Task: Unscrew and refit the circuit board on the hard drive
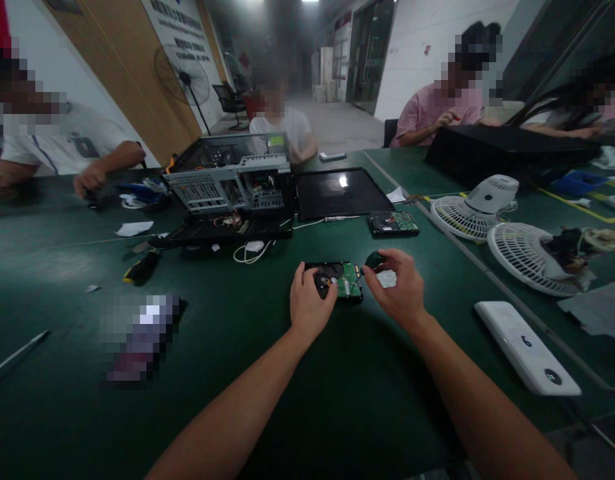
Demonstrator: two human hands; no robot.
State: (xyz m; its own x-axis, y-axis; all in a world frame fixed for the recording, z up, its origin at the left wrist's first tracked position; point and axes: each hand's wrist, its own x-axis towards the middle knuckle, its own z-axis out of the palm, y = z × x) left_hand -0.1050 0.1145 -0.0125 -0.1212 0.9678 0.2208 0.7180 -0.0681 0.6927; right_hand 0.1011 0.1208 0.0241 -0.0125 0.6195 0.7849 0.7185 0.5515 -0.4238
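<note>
A hard drive point(347, 285) lies on the green table with its circuit board facing up. My left hand point(311, 299) grips it from the left side, the thumb resting over the board and the fingers along the far edge. Pinched in my right hand point(398, 288) is a small screwdriver point(372, 260) with a dark handle. Its thin shaft slants down to the right part of the board; whether the tip sits in a screw is too small to tell. A second hard drive point(393, 223) rests farther back, touched by neither hand.
An opened computer case point(232, 190) stands behind, beside a black panel point(340, 192). Left are a yellow-black screwdriver point(141, 267) and a blurred phone-like object point(147, 340). Fan grilles point(530, 257) and a white power bank point(527, 347) lie right. Several people sit around the table.
</note>
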